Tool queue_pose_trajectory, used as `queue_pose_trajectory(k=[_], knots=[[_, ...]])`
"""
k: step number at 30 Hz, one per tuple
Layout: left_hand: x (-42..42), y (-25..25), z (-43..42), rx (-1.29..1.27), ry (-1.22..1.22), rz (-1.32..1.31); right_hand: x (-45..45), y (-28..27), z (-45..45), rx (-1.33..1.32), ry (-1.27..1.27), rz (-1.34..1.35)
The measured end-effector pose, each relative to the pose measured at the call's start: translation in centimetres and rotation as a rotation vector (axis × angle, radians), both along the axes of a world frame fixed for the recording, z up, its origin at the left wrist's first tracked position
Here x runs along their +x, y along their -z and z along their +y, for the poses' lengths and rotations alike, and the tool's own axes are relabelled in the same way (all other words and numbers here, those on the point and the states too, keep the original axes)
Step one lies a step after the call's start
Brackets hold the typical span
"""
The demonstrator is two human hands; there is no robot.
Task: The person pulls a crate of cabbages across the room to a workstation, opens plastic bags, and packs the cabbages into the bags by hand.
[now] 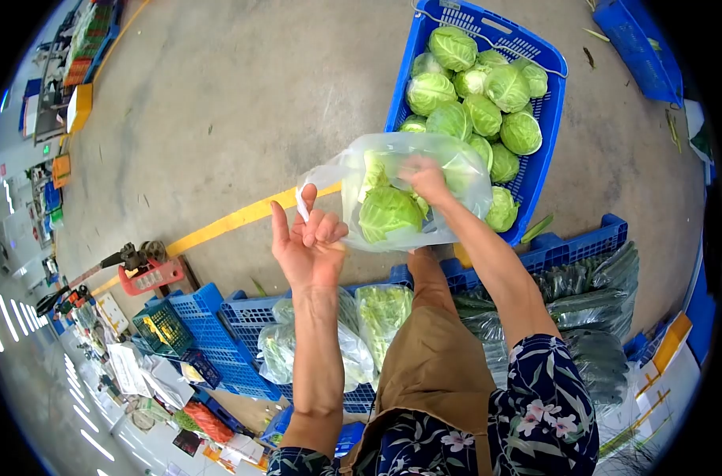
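A clear plastic bag hangs in front of me with a green cabbage inside it and more pale leaves behind. My left hand is closed on the bag's twisted end at the left, palm up, with the thumb and a finger raised. My right hand reaches into or behind the bag just above the cabbage; its fingers are blurred by the plastic. Beyond the bag, a blue crate holds several cabbages.
Blue pallets near my legs bear bagged leafy greens and wrapped dark green vegetables. A red pallet-jack part stands at the left. Another blue crate lies upper right. A yellow line crosses the floor.
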State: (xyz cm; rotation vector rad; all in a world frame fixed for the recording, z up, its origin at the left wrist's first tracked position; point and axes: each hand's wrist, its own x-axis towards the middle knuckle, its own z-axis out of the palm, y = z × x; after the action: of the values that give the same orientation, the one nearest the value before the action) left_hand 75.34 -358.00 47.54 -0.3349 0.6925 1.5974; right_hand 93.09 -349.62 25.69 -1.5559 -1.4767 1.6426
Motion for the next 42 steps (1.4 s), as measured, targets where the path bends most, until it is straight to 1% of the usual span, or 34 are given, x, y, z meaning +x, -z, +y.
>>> queue_pose_trajectory(k=[3, 6, 8, 9, 10, 12, 14, 15, 16, 18, 21, 24, 27, 29, 30, 31, 32, 33, 34, 35, 36, 37, 38, 39, 41, 42], knots=[[0.2, 0.1, 0.0, -0.013, -0.01, 0.003, 0.7, 3.3, -0.4, -0.113, 0.176, 0.228], [0.3, 0.0, -0.4, -0.005, 0.009, 0.018, 1.3, -1.8, 1.3, -0.453, 0.34, 0.602], [0.7, 0.1, -0.5, 0.001, 0.062, 0.06, 0.6, -6.1, 1.5, -0.562, 0.626, 0.736], [1.3, 0.0, -0.6, 0.029, 0.134, 0.188, 0.3, -6.0, 1.3, -0.628, 0.647, 0.874], [2.6, -0.2, -0.3, -0.026, 0.261, 0.417, 0.2, -5.8, 1.4, -0.686, 0.661, 1.014], [5.8, -0.7, 0.1, -0.109, 0.484, 0.894, -0.6, -7.9, 0.7, -0.91, 0.904, 1.028], [7.8, 0.9, -0.5, -0.023, 0.672, 1.193, -1.1, -9.9, -0.9, -0.902, 0.773, 1.062], [8.2, 1.9, -0.6, -0.029, 0.719, 1.384, -1.8, -9.9, -1.7, -0.806, 0.756, 0.964], [8.5, 2.4, -0.6, -0.054, 0.659, 1.317, -2.4, -9.9, -2.6, -0.719, 0.744, 0.863], [8.6, 2.8, -0.4, -0.121, 0.546, 1.184, -2.3, -12.6, -4.3, -0.558, 0.738, 0.823], [8.7, 1.5, 0.1, -0.16, 0.606, 1.219, 0.0, -17.1, -5.3, -0.43, 0.58, 0.88], [9.2, 1.5, 0.8, -0.13, 0.581, 1.422, 0.8, -19.7, -6.0, -0.256, 0.497, 0.882], [9.7, -0.4, 1.3, -0.199, 0.798, 1.596, 1.5, -19.4, -6.2, -0.435, 0.592, 0.758], [9.6, -0.3, 0.9, -0.165, 0.689, 1.203, 1.9, -15.9, -6.0, -0.605, 0.722, 0.818], [8.4, 0.7, 0.3, -0.144, 0.66, 1.136, 2.3, -12.3, -6.1, -0.558, 0.668, 0.929], [8.2, 0.5, 0.2, -0.174, 0.568, 1.063, 3.0, -12.7, -5.8, -0.581, 0.685, 1.02], [7.4, -0.7, 0.2, -0.174, 0.556, 1.075, 3.9, -12.6, -5.6, -0.606, 0.712, 0.958], [6.4, -1.2, -0.3, -0.182, 0.548, 1.116, 4.0, -13.0, -5.8, -0.636, 0.874, 0.935], [6.7, 0.4, -0.9, -0.136, 0.472, 1.016, 7.3, -9.1, -5.9, -0.636, 0.502, 1.164], [6.9, 1.4, -1.4, -0.149, 0.453, 1.015, 8.2, -11.9, -5.4, -0.777, 0.5, 1.161], [6.6, 1.1, -1.7, -0.18, 0.431, 1.003, 7.5, -12.9, -5.5, -0.744, 0.55, 0.967], [7.2, 2.1, -1.9, -0.185, 0.321, 1.13, 8.1, -12.1, -5.2, -0.757, 0.43, 0.987], [7.8, 3.1, -2.1, -0.201, 0.212, 1.262, 7.3, -13.8, -6.1, -0.764, 0.45, 0.914], [7.7, 3.4, -2.8, -0.233, 0.083, 1.351, 6.5, -14.6, -6.7, -0.715, 0.375, 0.78], [6.7, -0.9, -5.4, -0.23, 0.201, 1.166, 4.4, -18.1, -9.0, -0.696, 0.217, 0.666], [7.1, -0.8, -5.0, -0.268, 0.23, 1.12, 4.3, -18.2, -8.9, -0.694, 0.136, 0.63]])
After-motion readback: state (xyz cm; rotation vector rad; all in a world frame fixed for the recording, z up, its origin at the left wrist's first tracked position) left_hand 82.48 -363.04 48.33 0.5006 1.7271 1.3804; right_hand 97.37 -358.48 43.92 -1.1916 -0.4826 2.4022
